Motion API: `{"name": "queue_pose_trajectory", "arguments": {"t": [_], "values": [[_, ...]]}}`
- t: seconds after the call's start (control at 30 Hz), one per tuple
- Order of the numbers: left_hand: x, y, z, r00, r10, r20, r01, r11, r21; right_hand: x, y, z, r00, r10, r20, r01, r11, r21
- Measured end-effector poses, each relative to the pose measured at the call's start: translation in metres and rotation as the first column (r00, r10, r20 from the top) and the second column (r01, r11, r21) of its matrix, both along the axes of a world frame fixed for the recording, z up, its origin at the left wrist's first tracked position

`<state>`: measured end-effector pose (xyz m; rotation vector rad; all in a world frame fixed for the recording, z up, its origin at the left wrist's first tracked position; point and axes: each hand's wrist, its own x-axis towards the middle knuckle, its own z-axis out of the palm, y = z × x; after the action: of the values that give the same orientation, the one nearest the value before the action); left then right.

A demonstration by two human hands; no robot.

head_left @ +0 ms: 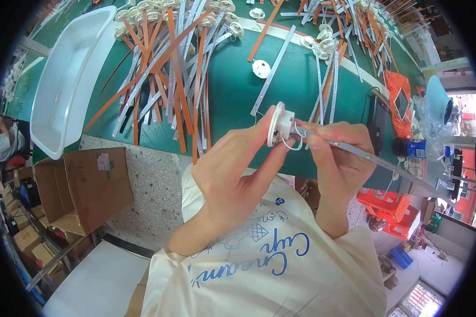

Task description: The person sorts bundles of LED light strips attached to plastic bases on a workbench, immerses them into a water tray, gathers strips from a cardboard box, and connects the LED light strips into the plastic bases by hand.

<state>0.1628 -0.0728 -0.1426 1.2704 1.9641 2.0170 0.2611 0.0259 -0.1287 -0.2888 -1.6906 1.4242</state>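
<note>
Between the fingers of my left hand (230,171) is a round white plastic lamp base (276,126), tilted on edge. White wires (296,145) loop out of it toward my right hand (346,156). That hand pinches one end of a narrow LED strip (373,158), whose far end points away to the lower right. The strip's end and the base are close together in front of my chest; whether they touch is hidden by the fingers. Just beyond my hands, another LED strip (275,68) lies on the green table (232,100) beside a loose white round base (261,68).
Piled LED strips (188,74) with white bases cover the table's left, more (349,31) the far right. A white tub (71,90) stands far left, a cardboard box (98,185) below it. An orange bag (398,100) and blue-labelled bottle (410,148) sit right.
</note>
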Motion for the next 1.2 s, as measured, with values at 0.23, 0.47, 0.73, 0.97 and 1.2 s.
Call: {"name": "queue_pose_trajectory", "arguments": {"t": [0.23,0.47,0.73,0.97,1.2], "values": [[-0.005,-0.002,0.006,0.991,-0.109,-0.081,0.115,0.991,0.074,0.004,0.004,-0.001,0.983,0.091,-0.158,-0.086,0.996,0.038],[0.008,0.011,-0.001,1.000,-0.002,-0.016,0.003,0.993,0.121,-0.002,0.020,0.000,0.980,0.063,-0.186,-0.073,0.996,-0.051],[0.004,0.004,0.009,0.998,-0.015,-0.055,0.016,0.999,0.028,0.014,0.030,-0.004,0.987,0.158,-0.030,-0.156,0.986,0.059],[0.010,0.023,0.017,0.970,-0.212,-0.116,0.196,0.971,-0.136,0.034,0.046,-0.023,0.993,0.036,-0.112,-0.024,0.994,0.107],[0.001,0.006,-0.007,0.973,-0.186,0.136,0.215,0.945,-0.247,0.007,0.158,0.011,0.929,-0.218,0.298,-0.037,0.748,0.663]]}}
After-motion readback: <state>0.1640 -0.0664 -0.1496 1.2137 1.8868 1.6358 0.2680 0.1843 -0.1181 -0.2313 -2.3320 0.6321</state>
